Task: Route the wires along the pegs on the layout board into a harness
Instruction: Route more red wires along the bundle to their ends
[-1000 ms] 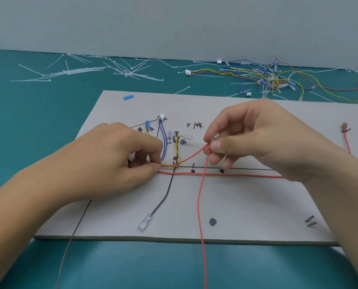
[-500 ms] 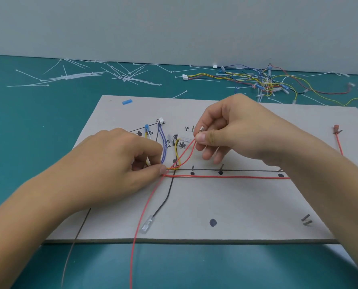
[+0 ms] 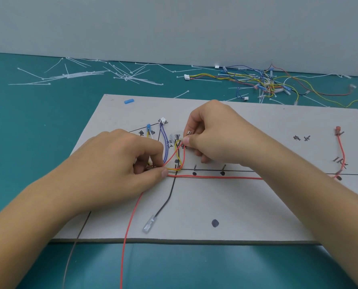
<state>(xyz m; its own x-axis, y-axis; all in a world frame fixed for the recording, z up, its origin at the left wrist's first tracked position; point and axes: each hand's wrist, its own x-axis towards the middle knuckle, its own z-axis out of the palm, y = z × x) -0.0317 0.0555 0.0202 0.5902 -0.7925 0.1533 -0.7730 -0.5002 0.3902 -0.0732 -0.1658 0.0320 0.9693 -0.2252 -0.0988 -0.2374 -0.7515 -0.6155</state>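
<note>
Now the right hand (image 3: 217,136) pinches the tip of the red wire (image 3: 184,156), just up-board of the left hand (image 3: 115,163), seemingly pinching the bundle (image 3: 174,169).

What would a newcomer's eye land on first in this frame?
Two hands meet on the grey layout board: the left hand pinches a wire bundle at the drawn junction, the right hand pinches the end of a red wire that trails off the near edge. Behind the board lie scattered white cable ties at left and a tangle of coloured wires at right.
</note>
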